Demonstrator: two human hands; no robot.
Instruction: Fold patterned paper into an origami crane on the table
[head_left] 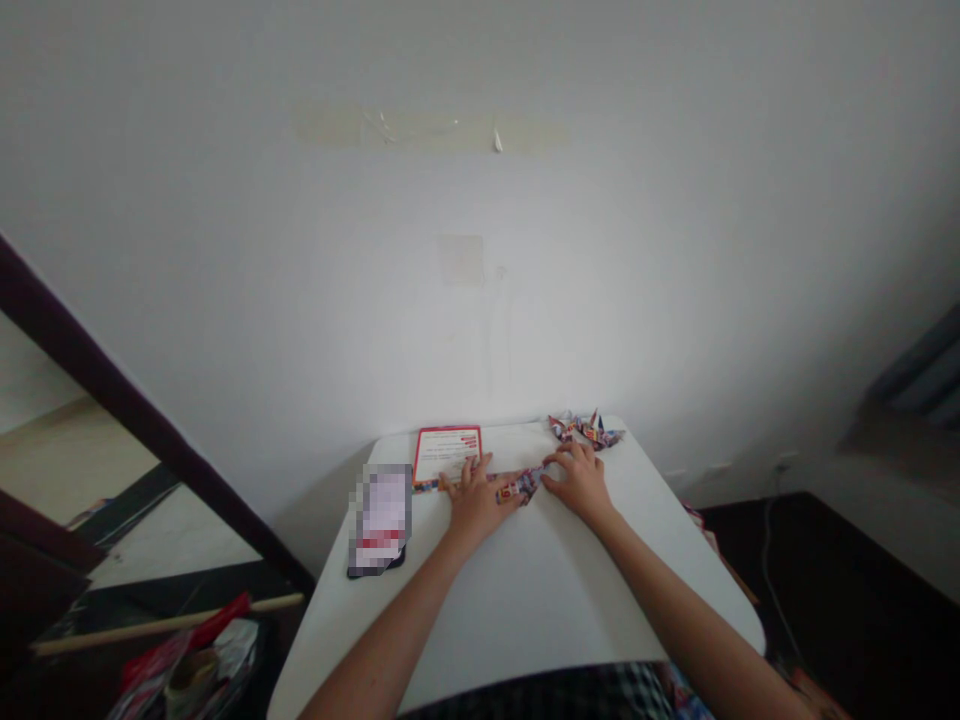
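Note:
My left hand (pixel 478 500) lies on the white table (pixel 510 600) with fingers spread, over a colourful printed paper strip (pixel 517 487) that looks folded. At the strip's right end, the thumb and forefinger of my right hand (pixel 583 483) pinch its tip. Part of the strip is hidden under the left hand. Behind the left fingers lies a printed sheet with a red border (pixel 448 452). Beyond my right hand sit pointed, folded pieces of the same sort of colourful paper (pixel 586 430).
A phone with a blurred-out screen (pixel 381 520) lies at the table's left side. The wall (pixel 480 340) meets the table's back edge. A dark-framed mirror (pixel 150 450) leans at the left, with a bag of items (pixel 202 665) below it.

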